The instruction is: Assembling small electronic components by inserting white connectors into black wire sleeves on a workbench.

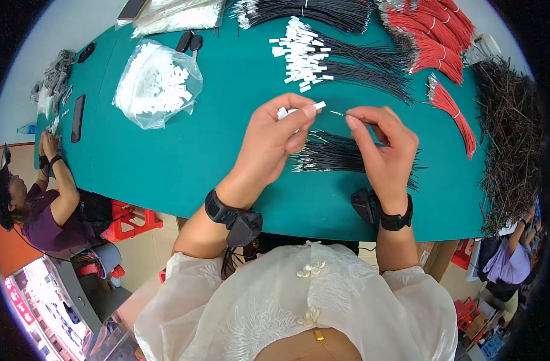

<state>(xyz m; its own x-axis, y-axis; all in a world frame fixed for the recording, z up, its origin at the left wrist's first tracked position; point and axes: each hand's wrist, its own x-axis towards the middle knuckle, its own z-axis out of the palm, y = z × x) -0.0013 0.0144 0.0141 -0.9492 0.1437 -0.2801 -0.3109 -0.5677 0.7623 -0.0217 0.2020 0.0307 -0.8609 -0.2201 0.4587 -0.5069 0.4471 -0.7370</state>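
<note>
My left hand [273,135] is closed around a few small white plastic connector housings; one white connector housing [319,105] sticks out between thumb and forefinger. Facing it, my right hand [386,141] pinches a thin black wire, whose bare metal terminal [336,113] points left at the housing with a small gap between them. Below both hands lies a bundle of loose black wires [332,153], terminals to the left. Beyond the hands is a pile of black wires with white housings [305,55] on their left ends.
A clear plastic bag of white housings [157,87] lies left on the green table [208,150]. Red wire bundles [434,36] and a dark tangled wire heap [509,144] are on the right. A black phone [78,118] lies far left, near a seated person [46,204].
</note>
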